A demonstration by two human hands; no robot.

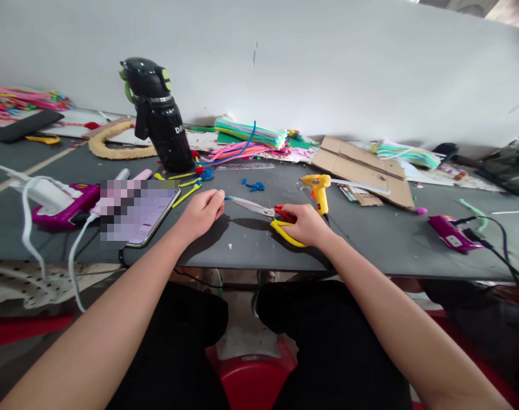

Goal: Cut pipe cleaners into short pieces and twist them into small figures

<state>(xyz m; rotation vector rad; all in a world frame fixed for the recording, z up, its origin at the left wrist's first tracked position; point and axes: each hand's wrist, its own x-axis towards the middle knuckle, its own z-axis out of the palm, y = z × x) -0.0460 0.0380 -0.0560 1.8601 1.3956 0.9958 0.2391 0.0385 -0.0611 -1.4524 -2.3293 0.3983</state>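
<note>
My left hand (pixel 201 213) is closed in a pinch on a short blue pipe cleaner (pixel 227 198), of which only a small end shows. Wrapped around the handles of a pair of scissors (pixel 251 206), one red and one yellow, is my right hand (pixel 308 224). The blade tips point left and meet the blue end near my left fingertips; whether they touch it I cannot tell. Just beyond lies a small heap of curled blue pieces (pixel 254 185). Yellow pipe cleaner pieces (pixel 187 195) rest left of my left hand.
A black bottle (pixel 169 134) stands behind my left hand, with a phone (pixel 154 216) and a purple power strip (pixel 66 210) further left. Beyond my right hand is a yellow glue gun (pixel 319 191). Cardboard (pixel 364 168) and pipe cleaner bundles (pixel 250 134) line the wall.
</note>
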